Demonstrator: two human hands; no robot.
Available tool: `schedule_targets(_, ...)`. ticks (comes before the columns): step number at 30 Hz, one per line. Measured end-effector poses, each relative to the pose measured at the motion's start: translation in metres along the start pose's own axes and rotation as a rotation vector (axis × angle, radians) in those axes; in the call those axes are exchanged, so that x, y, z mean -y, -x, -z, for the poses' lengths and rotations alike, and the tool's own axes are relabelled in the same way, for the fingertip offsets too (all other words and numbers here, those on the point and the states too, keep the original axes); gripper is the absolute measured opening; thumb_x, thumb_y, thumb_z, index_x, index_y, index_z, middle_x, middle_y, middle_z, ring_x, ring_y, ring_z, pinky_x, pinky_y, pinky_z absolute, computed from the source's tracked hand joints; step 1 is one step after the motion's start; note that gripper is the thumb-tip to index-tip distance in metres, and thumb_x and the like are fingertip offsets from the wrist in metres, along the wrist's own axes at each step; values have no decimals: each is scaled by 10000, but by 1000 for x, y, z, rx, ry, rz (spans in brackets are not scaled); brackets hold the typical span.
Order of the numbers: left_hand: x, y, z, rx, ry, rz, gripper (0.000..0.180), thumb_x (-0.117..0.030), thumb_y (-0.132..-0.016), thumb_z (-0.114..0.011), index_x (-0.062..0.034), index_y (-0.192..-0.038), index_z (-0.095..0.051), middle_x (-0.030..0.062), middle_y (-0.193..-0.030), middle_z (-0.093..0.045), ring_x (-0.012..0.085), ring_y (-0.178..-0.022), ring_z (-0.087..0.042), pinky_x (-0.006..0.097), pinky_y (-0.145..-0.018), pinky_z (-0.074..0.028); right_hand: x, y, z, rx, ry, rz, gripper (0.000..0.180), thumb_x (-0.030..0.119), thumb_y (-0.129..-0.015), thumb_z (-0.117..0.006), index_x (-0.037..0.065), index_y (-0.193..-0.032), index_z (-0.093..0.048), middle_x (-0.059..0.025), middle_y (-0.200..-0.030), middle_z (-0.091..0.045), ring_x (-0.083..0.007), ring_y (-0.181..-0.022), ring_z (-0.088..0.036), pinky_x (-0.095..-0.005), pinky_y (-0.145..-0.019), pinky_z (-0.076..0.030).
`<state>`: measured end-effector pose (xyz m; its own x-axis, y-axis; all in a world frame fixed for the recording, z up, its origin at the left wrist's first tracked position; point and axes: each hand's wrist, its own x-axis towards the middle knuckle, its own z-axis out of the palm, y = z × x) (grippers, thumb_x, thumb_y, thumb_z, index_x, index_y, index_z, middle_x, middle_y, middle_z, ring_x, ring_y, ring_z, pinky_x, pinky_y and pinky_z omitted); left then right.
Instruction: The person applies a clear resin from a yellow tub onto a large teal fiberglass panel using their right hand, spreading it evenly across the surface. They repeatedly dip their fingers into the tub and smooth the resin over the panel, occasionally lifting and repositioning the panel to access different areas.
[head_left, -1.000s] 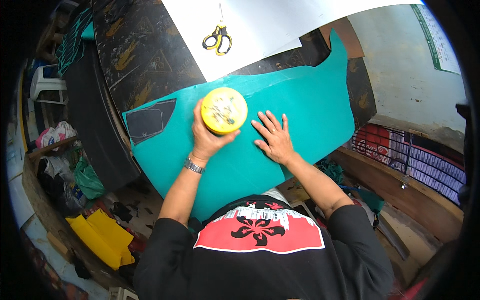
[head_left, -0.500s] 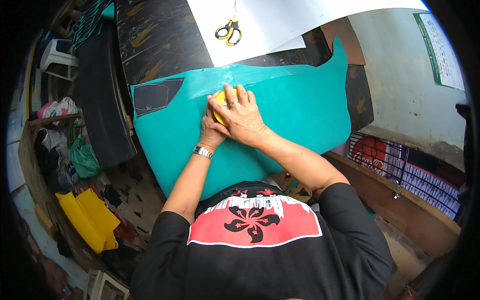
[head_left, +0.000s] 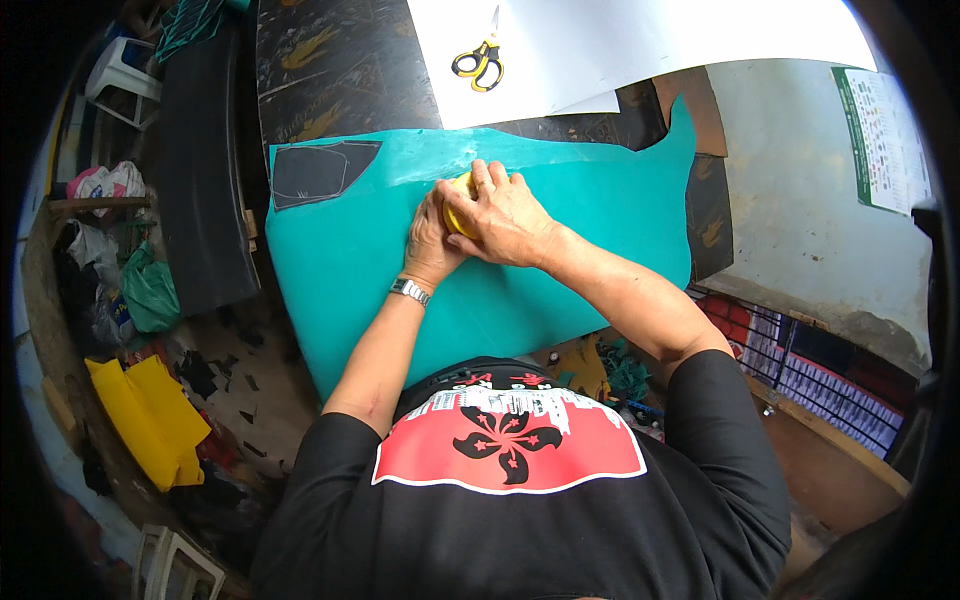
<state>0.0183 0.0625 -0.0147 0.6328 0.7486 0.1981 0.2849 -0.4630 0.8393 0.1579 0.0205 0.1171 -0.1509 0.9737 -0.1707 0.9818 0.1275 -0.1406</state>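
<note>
A large teal sheet of material (head_left: 590,210) lies across a dark worktable (head_left: 340,80), its near edge hanging over toward me. On it sits a round yellow container (head_left: 456,205), mostly hidden by my hands. My left hand (head_left: 430,235), with a metal watch on the wrist, wraps the container's left side. My right hand (head_left: 505,215) lies over its top, fingers curled around the lid. A dark grey pattern piece (head_left: 315,170) rests on the teal sheet's far left corner.
Yellow-handled scissors (head_left: 478,62) lie on a white sheet (head_left: 650,45) at the back of the table. A black sheet (head_left: 200,180) hangs at the left. Yellow material (head_left: 150,420), bags and scraps lie on the floor at left. A concrete wall (head_left: 800,220) stands at right.
My right hand left the teal sheet and came over the yellow container, covering its top together with the left hand. The view has also shifted slightly to the left.
</note>
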Motion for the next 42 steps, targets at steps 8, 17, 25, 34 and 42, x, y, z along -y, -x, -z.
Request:
schedule_targets(8,-5,-3,5,-13,1,-44,918,-309,-660,-849,-29,-1377,-346,233,-1231,-515,427,-1105,-540,470,-917,-497,-2,-5,9,97,-29,30,773,456,-818,-709,143,-1447,-385,-358,-1266,-454,-445,-1102,-519,-528,-836,-494)
schedule_targets(17,-8,-3,6,-8,-14,-54,821,-242,-699,-835,-91,-1361,-373,153,-1270,-505,361,-1165,-529,426,-983,-473,-5,8,-3,-79,-14,158,855,460,-750,-777,232,-1455,-351,-296,-1349,-411,-434,-1162,-471,-530,-959,-411)
schedule_targets(25,-3,1,3,34,-3,2,932,-316,-608,-906,-89,-1340,-375,145,-1279,-521,332,-1202,-509,432,-1038,-437,2,-5,9,190,55,98,818,416,-788,-768,279,-1461,-323,-291,-1297,-433,-421,-1119,-504,-523,-908,-485)
schedule_targets(34,-4,0,4,66,32,5,1044,-386,-554,-929,-82,-1369,-350,158,-1323,-488,319,-1217,-513,406,-1016,-458,-3,-12,18,237,40,141,809,311,-715,-830,291,-1392,-387,-262,-1258,-471,-430,-1131,-532,-535,-842,-551)
schedule_targets(42,-4,-1,3,83,24,24,1044,-363,-560,-927,-95,-1382,-342,149,-1333,-480,320,-1226,-505,402,-1032,-452,-5,-15,18,246,58,180,807,336,-713,-834,306,-1395,-403,-273,-1287,-454,-430,-1155,-504,-537,-856,-543)
